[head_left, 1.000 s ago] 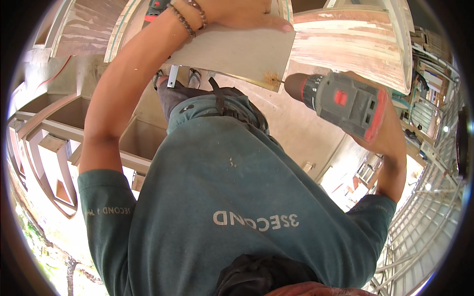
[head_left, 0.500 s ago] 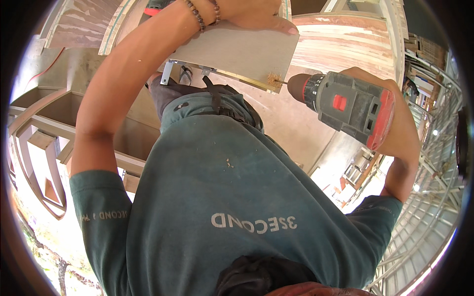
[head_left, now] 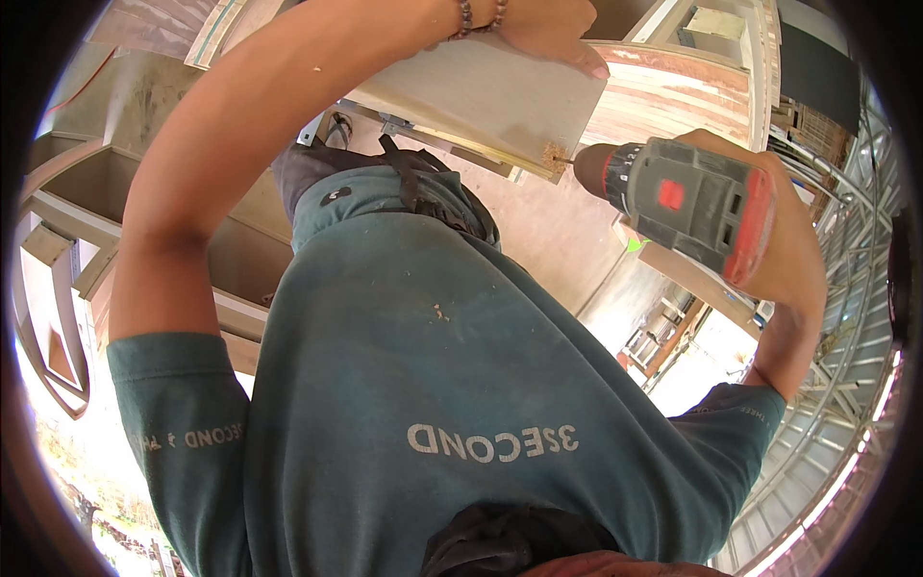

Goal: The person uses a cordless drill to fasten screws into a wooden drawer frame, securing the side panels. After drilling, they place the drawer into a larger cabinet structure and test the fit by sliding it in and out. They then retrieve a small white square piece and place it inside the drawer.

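A grey flat-faced wooden drawer or panel (head_left: 490, 96) is held in front of my body. My left hand (head_left: 548, 34) grips its far right edge, the thumb lying along the corner and the other fingers partly hidden. In my right hand (head_left: 793, 212) is a black and red cordless drill (head_left: 683, 197), held level and pointing left. Its thin bit meets the panel's near right corner, where wood shavings (head_left: 553, 154) are heaped. Whether the bit is inside the wood I cannot tell. A metal drawer slide (head_left: 433, 140) runs along the panel's near edge.
Slatted, pale wooden boards (head_left: 673, 91) lie beyond the panel. Open wooden cabinet carcasses (head_left: 87, 192) stand on the left. A dark panel (head_left: 817, 82) is at the far right, and a long wooden piece (head_left: 697, 284) lies below the drill.
My left hand, the panel and the drill have shifted slightly right in view. The bit stays at the shavings on the corner, and both grips look the same.
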Demonstrator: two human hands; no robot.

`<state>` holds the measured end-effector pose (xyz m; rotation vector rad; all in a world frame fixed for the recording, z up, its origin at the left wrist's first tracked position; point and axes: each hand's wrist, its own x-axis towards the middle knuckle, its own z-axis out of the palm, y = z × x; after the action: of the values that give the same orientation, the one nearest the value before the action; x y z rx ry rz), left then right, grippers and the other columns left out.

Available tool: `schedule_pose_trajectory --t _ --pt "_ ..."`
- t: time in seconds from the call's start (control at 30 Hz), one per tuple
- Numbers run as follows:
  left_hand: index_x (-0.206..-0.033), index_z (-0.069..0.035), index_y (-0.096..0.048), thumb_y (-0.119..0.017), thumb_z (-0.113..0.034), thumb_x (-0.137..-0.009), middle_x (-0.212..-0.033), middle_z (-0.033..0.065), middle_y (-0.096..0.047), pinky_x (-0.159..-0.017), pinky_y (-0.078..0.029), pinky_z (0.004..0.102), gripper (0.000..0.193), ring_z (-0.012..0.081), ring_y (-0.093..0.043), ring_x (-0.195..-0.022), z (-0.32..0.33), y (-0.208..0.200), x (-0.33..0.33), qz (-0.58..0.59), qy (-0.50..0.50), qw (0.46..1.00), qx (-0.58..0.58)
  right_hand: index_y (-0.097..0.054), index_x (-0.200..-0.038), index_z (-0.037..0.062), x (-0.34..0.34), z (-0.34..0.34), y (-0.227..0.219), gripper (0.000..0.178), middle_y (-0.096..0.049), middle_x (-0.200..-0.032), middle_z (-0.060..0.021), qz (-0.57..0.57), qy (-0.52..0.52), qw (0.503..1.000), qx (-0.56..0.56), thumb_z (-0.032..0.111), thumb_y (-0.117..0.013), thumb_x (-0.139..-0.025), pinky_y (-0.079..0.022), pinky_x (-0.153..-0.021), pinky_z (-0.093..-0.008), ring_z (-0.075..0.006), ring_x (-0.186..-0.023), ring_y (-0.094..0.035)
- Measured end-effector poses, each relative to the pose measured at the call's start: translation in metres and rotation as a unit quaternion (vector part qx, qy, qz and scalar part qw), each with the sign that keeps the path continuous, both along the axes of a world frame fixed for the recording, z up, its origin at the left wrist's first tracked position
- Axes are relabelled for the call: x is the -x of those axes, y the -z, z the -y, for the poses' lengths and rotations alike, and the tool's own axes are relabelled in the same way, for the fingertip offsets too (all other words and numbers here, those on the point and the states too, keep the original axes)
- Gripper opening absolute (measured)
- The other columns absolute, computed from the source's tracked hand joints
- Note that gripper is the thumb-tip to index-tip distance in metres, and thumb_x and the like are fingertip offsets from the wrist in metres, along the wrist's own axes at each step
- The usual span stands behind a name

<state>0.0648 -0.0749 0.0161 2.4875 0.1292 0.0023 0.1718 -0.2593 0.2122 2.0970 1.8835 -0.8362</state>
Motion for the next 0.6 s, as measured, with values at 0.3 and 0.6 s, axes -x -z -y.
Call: schedule_pose_trajectory --t 0.3,0.6 --pt "-0.101 0.008 -0.073 -0.045 -0.061 -0.097 -0.101 0.0299 -0.071 -0.093 -0.051 0.0498 0.075 0.0447 -0.068 -0.099 -0.004 -0.001 0.004 0.013 0.028 1.000 0.003 -0.068 -0.108 0.0026 0.010 -0.011 0.007 0.050 -0.071 -0.092 -0.0098 -0.020 -0.060 0.994 -0.090 0.016 -0.088 -0.064 -0.053 -0.079 -0.0317 -0.0203 -0.081 -0.067" --pt "-0.102 0.008 -0.073 -0.045 -0.061 -0.097 -0.101 0.0297 -0.071 -0.093 -0.050 0.0489 0.075 0.0448 -0.068 -0.098 -0.007 -0.003 0.009 -0.036 -0.025 0.999 0.001 -0.064 -0.116 -0.0007 -0.010 0.006 0.010 0.057 -0.070 -0.108 -0.0136 -0.037 0.004 0.997 0.071 0.011 -0.087 -0.065 -0.053 -0.078 -0.0317 -0.0239 -0.084 -0.067"
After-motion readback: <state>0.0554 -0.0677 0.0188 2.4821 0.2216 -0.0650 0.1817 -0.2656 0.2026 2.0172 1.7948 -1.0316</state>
